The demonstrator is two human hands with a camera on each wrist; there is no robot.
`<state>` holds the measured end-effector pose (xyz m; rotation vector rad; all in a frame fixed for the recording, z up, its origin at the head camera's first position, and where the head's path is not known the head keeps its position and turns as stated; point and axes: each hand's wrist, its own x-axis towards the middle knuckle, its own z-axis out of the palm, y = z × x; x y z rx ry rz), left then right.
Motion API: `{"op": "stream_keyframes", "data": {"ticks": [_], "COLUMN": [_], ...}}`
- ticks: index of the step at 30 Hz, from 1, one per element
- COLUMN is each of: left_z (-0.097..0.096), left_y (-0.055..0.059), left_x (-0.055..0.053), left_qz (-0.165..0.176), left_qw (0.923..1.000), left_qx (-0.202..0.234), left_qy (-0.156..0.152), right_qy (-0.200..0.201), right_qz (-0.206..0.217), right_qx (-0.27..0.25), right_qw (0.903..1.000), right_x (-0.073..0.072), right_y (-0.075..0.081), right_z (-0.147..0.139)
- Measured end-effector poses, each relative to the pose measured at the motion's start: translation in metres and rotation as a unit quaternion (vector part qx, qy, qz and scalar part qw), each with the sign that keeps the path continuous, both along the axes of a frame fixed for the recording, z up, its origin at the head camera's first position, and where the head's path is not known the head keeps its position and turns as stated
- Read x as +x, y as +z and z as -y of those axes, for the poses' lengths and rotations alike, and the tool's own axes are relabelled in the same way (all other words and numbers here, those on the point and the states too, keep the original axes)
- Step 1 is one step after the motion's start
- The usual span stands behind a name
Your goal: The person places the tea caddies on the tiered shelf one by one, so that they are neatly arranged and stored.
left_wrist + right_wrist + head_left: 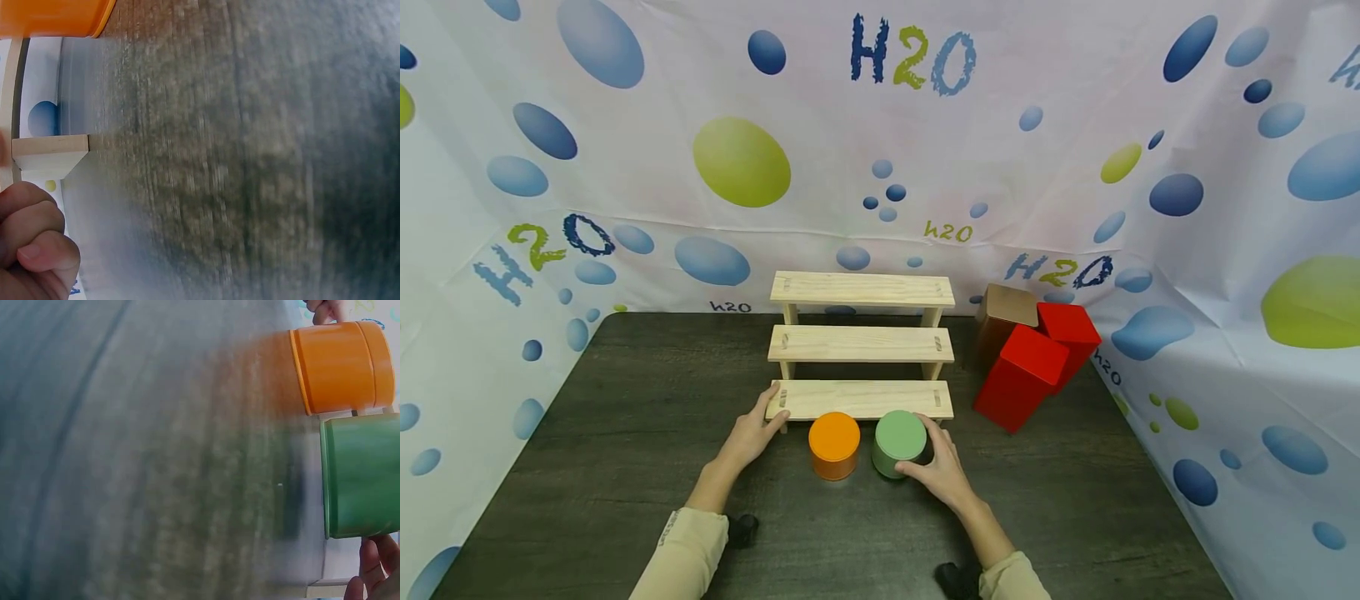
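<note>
A three-step wooden stand point(860, 343) of pale planks stands on the dark table. At the left end of its lowest plank, my left hand point(751, 435) grips the edge; curled fingers point(39, 232) show in the left wrist view beside a leg of the stand. My right hand point(943, 468) holds a round green canister point(899, 443), thumb at the near side and fingers at the far right. Just left of it, an orange canister point(834, 446) stands upright before the lowest plank. In the right wrist view, the green canister point(365, 478) is close beside the orange one point(340, 367).
To the right of the stand are two red boxes point(1024, 377), one leaning against the other, and a brown box point(1006, 307) behind them. A white curtain point(1045, 50) printed with blue and green dots hangs around the table point(625, 400).
</note>
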<state>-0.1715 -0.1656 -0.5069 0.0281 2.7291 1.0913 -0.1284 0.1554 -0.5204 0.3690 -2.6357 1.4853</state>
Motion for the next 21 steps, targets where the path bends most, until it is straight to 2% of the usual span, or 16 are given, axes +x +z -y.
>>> {"op": "stream_keyframes", "data": {"ticks": [13,21], "left_z": [0.001,0.0], "left_y": [-0.001,-0.002], "left_x": [0.0,0.0], "left_qz": [-0.006,-0.006], "left_qw": [1.0,1.0], "left_qx": [0.0,-0.002], "left_qy": [-0.004,-0.004], "right_qy": [-0.007,-0.007], "right_qz": [-0.008,-0.027], "right_qx": [0.013,-0.01], "right_qw": [0.9999,0.9996], "right_x": [-0.003,-0.005], "right_y": [0.013,0.019], "right_z": [-0.002,-0.004]}}
